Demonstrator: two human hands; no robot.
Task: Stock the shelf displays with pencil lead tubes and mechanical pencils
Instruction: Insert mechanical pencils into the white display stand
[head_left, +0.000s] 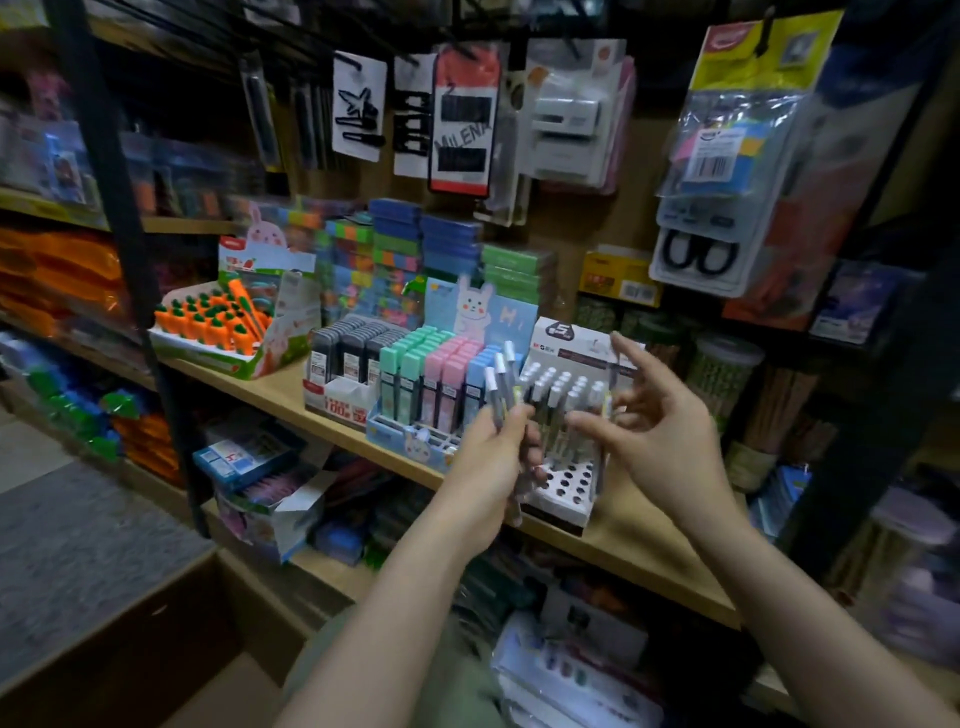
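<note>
Left hand grips a bunch of mechanical pencils; right hand hovers with fingers spread; she should seat each upright in the white display.

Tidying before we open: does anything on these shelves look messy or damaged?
Yes. On the lower shelf, a box lies with its flap torn open and bent. The white pencil display has empty front holes. The left hand grips pencils not yet placed.
</note>
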